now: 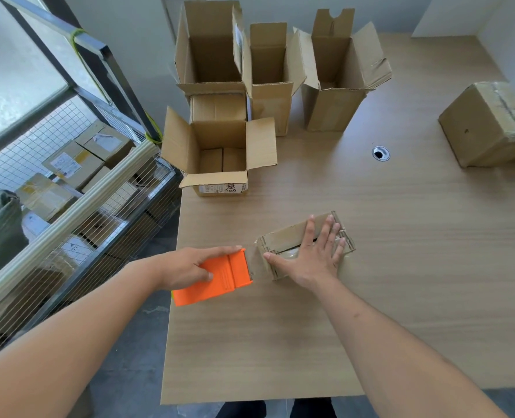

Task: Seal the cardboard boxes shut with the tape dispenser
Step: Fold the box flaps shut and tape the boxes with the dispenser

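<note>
So the small cardboard box (283, 239) sits near the front-middle of the wooden surface (401, 267), flaps down, with a shiny strip of clear tape (291, 254) across its top. The right hand (313, 257) lies flat on it, fingers straight and spread, thumb out toward the box's left end, pressing the top down. Just to the left of the box is the orange tape dispenser (220, 280), and the left hand (187, 263) has its grip wrapped round it, fingers over the top and thumb curled across the near face. The dispenser's front edge is right beside the box's left end (can't tell if it's actually touching the cardboard or a hair off it).

Further back on the surface there's an open short box (220, 158) with all four flaps up and a label on its front. Behind that stand three taller open boxes: one at back left (208, 46), a narrow middle one (270, 76), and one to the right (337, 79) with rumpled flaps. Off at the right edge sits a closed, already taped box (488, 125). There's a round cable hole (381, 153) in the surface too. To the left of the surface is a wire cage cart (69, 206) stacked with labelled parcels.
</note>
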The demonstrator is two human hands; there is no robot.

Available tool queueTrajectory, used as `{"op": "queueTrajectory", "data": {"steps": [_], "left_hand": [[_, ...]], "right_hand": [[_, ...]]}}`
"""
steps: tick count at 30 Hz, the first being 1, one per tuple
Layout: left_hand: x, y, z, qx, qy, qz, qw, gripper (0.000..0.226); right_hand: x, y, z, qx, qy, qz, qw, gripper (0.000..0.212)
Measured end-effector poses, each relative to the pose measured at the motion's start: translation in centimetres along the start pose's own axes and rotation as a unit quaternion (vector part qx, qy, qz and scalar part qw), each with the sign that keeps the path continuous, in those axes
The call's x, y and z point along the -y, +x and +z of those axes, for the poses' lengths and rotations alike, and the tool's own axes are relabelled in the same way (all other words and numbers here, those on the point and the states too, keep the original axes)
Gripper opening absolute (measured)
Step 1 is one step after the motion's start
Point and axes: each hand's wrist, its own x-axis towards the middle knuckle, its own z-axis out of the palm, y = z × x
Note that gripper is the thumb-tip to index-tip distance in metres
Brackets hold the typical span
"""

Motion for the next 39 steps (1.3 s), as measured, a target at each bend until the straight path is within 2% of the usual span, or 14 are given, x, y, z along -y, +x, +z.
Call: {"op": "queueTrajectory", "data": {"steps": [3,7,12,21,30,39], "left_hand": [[0.0,-0.1,0.2,-0.017,0.013,-0.008,1.0,0.075],[-0.9,1.5,1.1,-0.062,0.07,-0.014,0.996,0.052],[-4.3,3.6,1.6,-0.081,0.172,-0.068,0.979,0.048],[-7.1,5.6,1.3,-0.054,0.175,-0.098,0.978,0.046],[-9.4,4.8,3.2,-0.139,0.338,-0.082,0.927,0.032],[-9.2,5.4,4.6,-0.193,0.265,-0.126,0.936,0.03]], "right_hand": [[0.1,-0.1,-0.2,0.001,-0.001,0.003,1.0,0.15],[0.2,-0.3,-0.3,-0.002,0.007,0.002,1.0,0.155],[0.2,-0.3,-0.1,-0.009,-0.001,0.001,1.0,0.155],[0.2,-0.2,-0.2,-0.002,-0.006,-0.002,1.0,0.157],[0.2,-0.2,-0.5,0.013,-0.003,-0.004,1.0,0.155],[0.2,-0.3,-0.7,0.02,0.0,-0.004,1.0,0.156]]}}
